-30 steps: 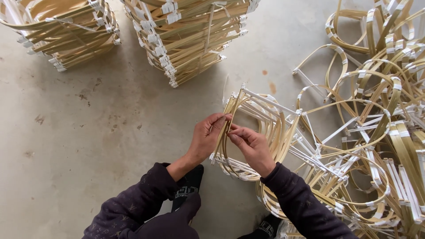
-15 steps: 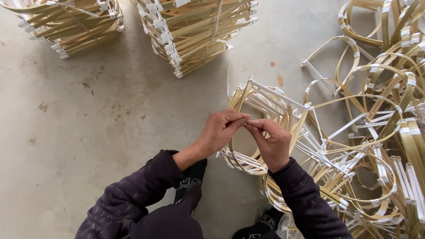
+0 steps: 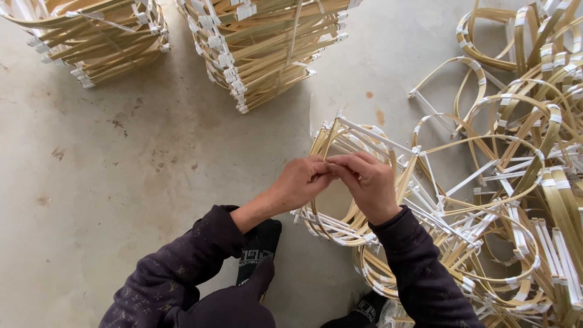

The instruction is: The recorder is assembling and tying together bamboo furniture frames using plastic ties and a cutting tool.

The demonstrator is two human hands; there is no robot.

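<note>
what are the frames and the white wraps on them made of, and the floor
Frames: thin tan strips bent into hoops, probably split bamboo, matte with lengthwise grain. White wraps: flat smooth bands at the joints, likely plastic tape or strapping; cannot tell which. Floor: grey, mottled and stained, looks like bare concrete.

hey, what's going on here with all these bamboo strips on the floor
A person in dark sleeves works over a stack of bamboo-strip frames on the concrete floor. The left hand and right hand meet fingertip to fingertip, pinching something too small to make out. Loose frames sprawl to the right; two neat stacks stand further off.
</note>
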